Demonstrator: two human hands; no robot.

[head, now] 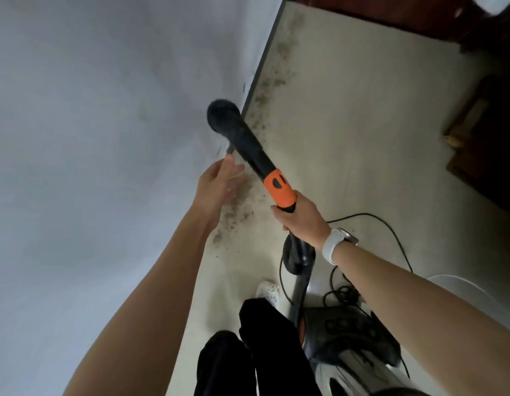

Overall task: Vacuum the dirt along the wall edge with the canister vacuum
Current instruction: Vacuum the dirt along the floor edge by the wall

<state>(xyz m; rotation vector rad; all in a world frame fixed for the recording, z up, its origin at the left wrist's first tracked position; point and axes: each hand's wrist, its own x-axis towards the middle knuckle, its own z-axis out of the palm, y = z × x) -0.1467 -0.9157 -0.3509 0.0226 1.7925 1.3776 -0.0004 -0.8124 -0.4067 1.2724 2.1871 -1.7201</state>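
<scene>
My right hand (301, 217) grips the vacuum wand just below its orange collar (279, 191). The black wand rises up and left, ending in a round brush nozzle (223, 117) lifted off the floor near the wall. My left hand (220, 182) is stretched out beside the wand with fingers straight, not touching it. Brown dirt (272, 90) lies scattered along the dark skirting (265, 58) where the pale floor meets the white wall. The canister vacuum (348, 335) sits on the floor at lower right, its hose (301, 281) running up to my right hand.
A black power cord (391, 232) loops across the floor to the right of the canister. Dark wooden furniture (476, 115) stands at the right and top. My dark trouser legs (248, 352) and a white shoe (268, 291) are near the wall. A white round object (459, 284) sits far right.
</scene>
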